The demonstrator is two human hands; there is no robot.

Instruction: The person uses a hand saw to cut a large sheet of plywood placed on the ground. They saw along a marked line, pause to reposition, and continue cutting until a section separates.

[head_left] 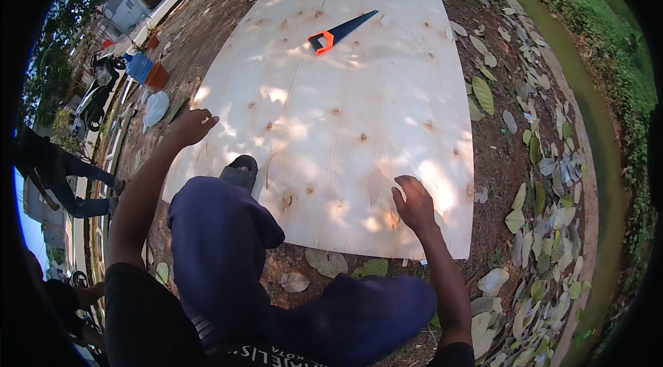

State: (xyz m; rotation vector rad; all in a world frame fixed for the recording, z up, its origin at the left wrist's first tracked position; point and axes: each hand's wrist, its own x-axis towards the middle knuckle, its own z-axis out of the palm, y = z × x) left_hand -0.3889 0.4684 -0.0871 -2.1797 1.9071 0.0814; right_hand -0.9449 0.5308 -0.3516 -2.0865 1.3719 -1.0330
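Observation:
A large pale plywood sheet (311, 160) lies flat on the ground in front of me, dappled with sunlight. On its far half rests a handsaw (343, 32) with a dark blade and an orange-and-black handle, well beyond both hands. My left hand (193, 127) hovers by the sheet's left edge, fingers loosely bent and nothing visible in them. Over the near right part of the board is my right hand (414, 205), its thumb apart from the fingers, empty. My shod foot (241, 172) is on the sheet's near left part.
Dry leaves (545, 249) cover the dirt to the right, beside a narrow water channel (604, 160) and grass. Another person (76, 180) stands at the left. Farther off are an orange bucket (157, 75), a white plastic bag (156, 108) and a motorcycle (100, 87).

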